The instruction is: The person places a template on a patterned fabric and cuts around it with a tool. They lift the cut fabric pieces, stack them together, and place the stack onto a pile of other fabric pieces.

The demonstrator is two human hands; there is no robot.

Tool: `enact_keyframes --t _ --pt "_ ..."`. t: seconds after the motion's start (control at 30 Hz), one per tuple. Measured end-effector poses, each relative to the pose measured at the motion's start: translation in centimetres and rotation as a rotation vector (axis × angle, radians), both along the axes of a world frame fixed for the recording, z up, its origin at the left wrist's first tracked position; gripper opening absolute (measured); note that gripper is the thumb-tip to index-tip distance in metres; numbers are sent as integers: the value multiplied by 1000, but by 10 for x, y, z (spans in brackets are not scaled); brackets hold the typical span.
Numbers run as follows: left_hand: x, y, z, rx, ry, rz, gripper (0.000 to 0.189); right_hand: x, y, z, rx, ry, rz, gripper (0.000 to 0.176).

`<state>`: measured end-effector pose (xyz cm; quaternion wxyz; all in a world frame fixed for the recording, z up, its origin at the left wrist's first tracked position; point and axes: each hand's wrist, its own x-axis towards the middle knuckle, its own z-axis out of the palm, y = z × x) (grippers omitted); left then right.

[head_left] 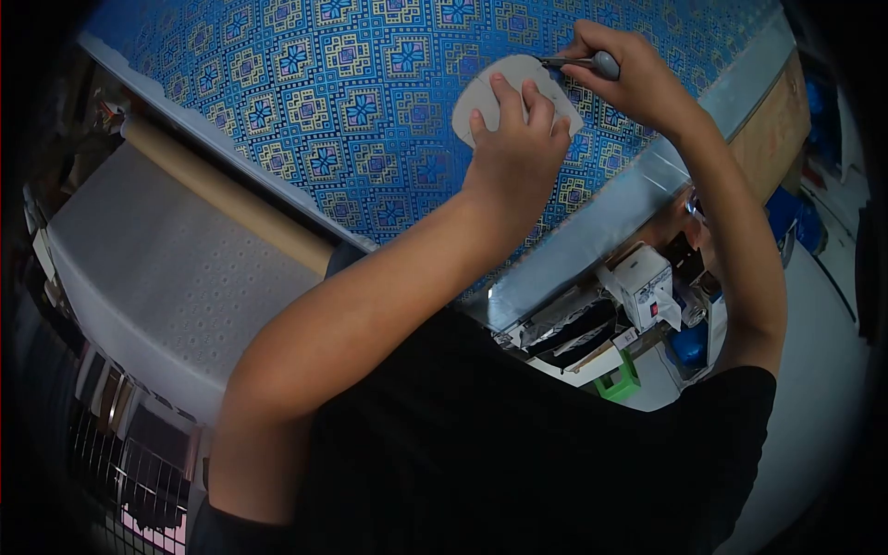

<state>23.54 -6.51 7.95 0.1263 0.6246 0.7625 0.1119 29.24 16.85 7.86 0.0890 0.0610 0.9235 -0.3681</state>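
My left hand (518, 139) lies spread on a pale, rounded card template (476, 100), pressing it flat against blue patterned fabric (324, 111) with gold and purple motifs. In my right hand (638, 79) is a slim, dark awl-like tool (606, 66) with a rounded grey end. Its thin tip meets the template's upper right edge, where the fabric continues beyond. The fingers of that hand are closed around the tool, and part of it is hidden by them.
A metal strip (592, 236) edges the worktable on the near right. Below it sit a white box (643, 287) with tissue and a green holder (618, 377). To the left is a cardboard roll (222, 194) beside grey patterned material (176, 268), with a wire rack (139, 481) lower down.
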Motion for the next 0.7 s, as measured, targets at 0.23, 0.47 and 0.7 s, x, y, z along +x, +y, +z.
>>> enact_keyframes --t 0.23,0.47,0.7 --pt "-1 0 1 -7 -16 -1 50 -13 2 2 -22 19 55 17" --pt "-1 0 -1 19 12 -3 46 -25 9 22 -54 86 160 17" --pt "-2 0 2 20 -37 19 45 -29 31 6 -57 79 159 17"
